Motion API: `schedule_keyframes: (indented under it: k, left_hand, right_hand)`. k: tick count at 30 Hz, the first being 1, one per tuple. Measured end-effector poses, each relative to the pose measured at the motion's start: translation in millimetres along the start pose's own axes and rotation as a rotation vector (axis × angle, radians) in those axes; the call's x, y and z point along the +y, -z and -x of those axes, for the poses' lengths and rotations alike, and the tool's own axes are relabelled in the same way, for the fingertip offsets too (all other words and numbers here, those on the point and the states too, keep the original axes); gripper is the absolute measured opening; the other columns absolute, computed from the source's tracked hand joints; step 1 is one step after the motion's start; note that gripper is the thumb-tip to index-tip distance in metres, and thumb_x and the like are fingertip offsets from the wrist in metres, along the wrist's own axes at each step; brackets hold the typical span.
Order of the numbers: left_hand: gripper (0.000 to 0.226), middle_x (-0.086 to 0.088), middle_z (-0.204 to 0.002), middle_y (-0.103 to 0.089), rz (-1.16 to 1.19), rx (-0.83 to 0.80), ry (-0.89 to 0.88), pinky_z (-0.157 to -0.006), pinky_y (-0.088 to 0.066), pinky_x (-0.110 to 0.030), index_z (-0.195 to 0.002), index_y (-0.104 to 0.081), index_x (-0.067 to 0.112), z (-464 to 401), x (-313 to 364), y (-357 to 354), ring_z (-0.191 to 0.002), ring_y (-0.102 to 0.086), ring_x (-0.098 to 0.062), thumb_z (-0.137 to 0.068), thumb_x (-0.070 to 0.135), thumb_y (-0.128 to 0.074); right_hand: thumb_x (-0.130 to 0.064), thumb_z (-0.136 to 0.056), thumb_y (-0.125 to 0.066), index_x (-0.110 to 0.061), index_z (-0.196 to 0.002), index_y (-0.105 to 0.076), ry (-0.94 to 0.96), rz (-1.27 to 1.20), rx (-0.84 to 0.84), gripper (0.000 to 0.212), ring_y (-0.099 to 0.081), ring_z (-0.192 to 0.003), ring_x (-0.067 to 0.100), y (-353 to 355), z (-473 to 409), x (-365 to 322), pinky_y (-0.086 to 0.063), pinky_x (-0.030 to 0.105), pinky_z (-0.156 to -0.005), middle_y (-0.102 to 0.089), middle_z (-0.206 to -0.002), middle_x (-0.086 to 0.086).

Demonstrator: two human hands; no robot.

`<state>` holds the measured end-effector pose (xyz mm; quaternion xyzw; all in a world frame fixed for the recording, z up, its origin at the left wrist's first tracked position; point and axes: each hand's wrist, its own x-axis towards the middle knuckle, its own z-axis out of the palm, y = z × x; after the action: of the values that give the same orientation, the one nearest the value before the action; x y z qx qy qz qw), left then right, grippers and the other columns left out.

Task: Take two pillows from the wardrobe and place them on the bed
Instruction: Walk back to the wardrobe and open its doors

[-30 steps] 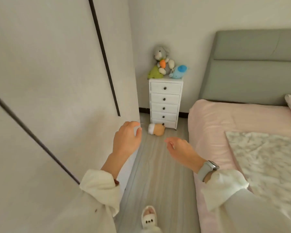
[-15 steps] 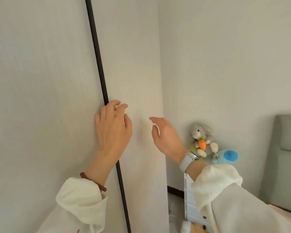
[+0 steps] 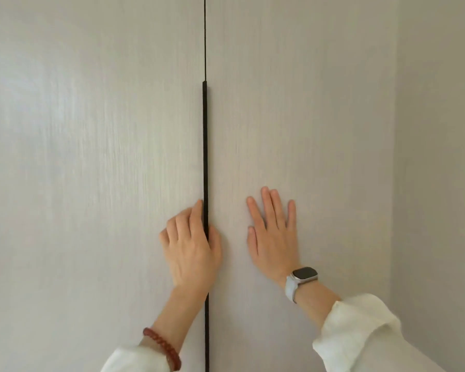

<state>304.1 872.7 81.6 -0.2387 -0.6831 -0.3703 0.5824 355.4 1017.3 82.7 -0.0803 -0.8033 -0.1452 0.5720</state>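
Observation:
Two pale wood-grain wardrobe doors fill the view, both closed: the left door [image 3: 91, 183] and the right door [image 3: 306, 116]. A long black strip handle [image 3: 205, 157] runs down the seam between them. My left hand [image 3: 191, 248] curls its fingertips around that handle at the left door's edge, thumb on the right side. My right hand [image 3: 275, 234] lies flat with spread fingers on the right door, holding nothing. No pillows or bed are in view.
A plain grey wall [image 3: 440, 183] meets the wardrobe at the right. I wear white sleeves, a red bead bracelet [image 3: 163, 347] on the left wrist and a watch [image 3: 301, 280] on the right.
The view turned from the bedside and floor to face the wardrobe squarely. My left hand hooked onto the black handle and my right hand came flat against the right door.

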Motion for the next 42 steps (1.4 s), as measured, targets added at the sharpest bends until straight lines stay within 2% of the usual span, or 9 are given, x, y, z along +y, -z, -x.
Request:
schedule_keyframes:
  k: [5,9,14,22,27,30,35,39,42]
  left_hand:
    - [0.005,-0.006,-0.064,-0.061,-0.127,-0.153,0.111,-0.073,-0.039,-0.04,-0.079,-0.06,0.007,2,12,17,-0.065,-0.056,-0.029,-0.077,0.01,-0.062]
    - [0.011,-0.002,-0.069,-0.056,-0.165,-0.351,0.252,-0.091,-0.027,-0.037,-0.089,-0.058,0.007,-6,26,34,-0.075,-0.051,-0.023,-0.087,0.016,-0.05]
    - [0.008,0.0,-0.07,-0.054,-0.036,-0.28,0.28,-0.088,-0.037,-0.038,-0.089,-0.058,0.007,4,45,80,-0.072,-0.047,-0.02,-0.087,0.014,-0.055]
    - [0.01,0.016,-0.073,-0.052,0.147,-0.183,0.314,-0.088,-0.043,-0.04,-0.084,-0.052,0.026,21,53,218,-0.075,-0.051,-0.007,-0.087,0.018,-0.057]
    - [0.005,0.023,-0.078,-0.05,0.068,-0.07,0.248,-0.072,-0.041,-0.005,-0.087,-0.048,0.03,28,35,280,-0.079,-0.052,0.01,-0.084,0.026,-0.049]
    - [0.016,0.025,-0.087,-0.048,0.008,-0.006,0.279,-0.072,-0.035,0.005,-0.1,-0.049,0.022,35,20,311,-0.085,-0.049,0.02,-0.085,0.027,-0.047]
    - [0.042,0.004,-0.114,-0.053,-0.109,0.135,0.297,-0.083,-0.035,0.004,-0.132,-0.04,0.015,45,-6,361,-0.095,-0.053,0.0,-0.092,0.023,-0.045]
    - [0.048,0.006,-0.142,-0.04,-0.177,0.176,0.438,-0.1,-0.034,-0.021,-0.142,-0.026,0.027,51,-24,387,-0.121,-0.038,0.001,-0.098,0.01,-0.033]
    - [0.053,-0.003,-0.145,-0.033,-0.307,0.208,0.486,-0.095,-0.027,-0.019,-0.145,-0.015,0.02,47,-41,393,-0.119,-0.033,-0.002,-0.097,0.005,-0.03]
  right_hand:
    - [-0.032,-0.091,-0.028,-0.016,-0.143,-0.016,0.033,0.003,-0.073,0.056,-0.013,-0.139,0.029,8,0,5,-0.014,0.058,-0.109,-0.014,-0.15,0.013]
    - [-0.032,-0.084,-0.03,-0.017,-0.142,-0.022,0.033,-0.06,-0.172,0.06,-0.017,-0.14,0.03,24,-1,6,-0.013,0.057,-0.109,-0.022,-0.151,0.015]
    - [-0.024,-0.077,-0.03,-0.015,-0.121,-0.051,0.023,-0.356,-0.294,0.05,-0.034,-0.132,0.036,48,29,-1,-0.035,0.061,-0.101,-0.042,-0.141,0.018]
    - [-0.032,-0.088,-0.031,-0.022,-0.136,-0.033,0.158,-1.14,-0.37,0.049,-0.027,-0.126,-0.008,123,107,-87,-0.025,0.009,-0.104,-0.041,-0.14,-0.004]
    - [-0.025,-0.091,-0.037,-0.026,-0.142,-0.014,0.412,-1.349,-0.371,0.056,-0.021,-0.133,-0.005,160,118,-159,-0.02,0.009,-0.109,-0.027,-0.143,-0.011]
    - [-0.03,-0.09,-0.031,-0.03,-0.141,-0.004,0.483,-1.398,-0.4,0.058,-0.019,-0.136,0.004,175,120,-194,-0.026,0.024,-0.112,-0.016,-0.148,-0.01]
    - [-0.024,-0.09,-0.029,-0.025,-0.143,-0.008,0.638,-1.367,-0.342,0.057,-0.019,-0.139,0.013,189,113,-250,-0.019,0.025,-0.111,-0.011,-0.151,-0.008]
    - [-0.017,-0.085,-0.032,-0.018,-0.14,-0.028,0.695,-1.368,-0.358,0.054,-0.023,-0.137,0.02,191,105,-289,-0.024,0.032,-0.111,-0.029,-0.15,0.006]
    - [-0.014,-0.084,-0.033,-0.013,-0.135,-0.037,0.61,-1.352,-0.372,0.051,-0.031,-0.135,0.028,184,99,-310,-0.029,0.04,-0.109,-0.038,-0.145,0.01]
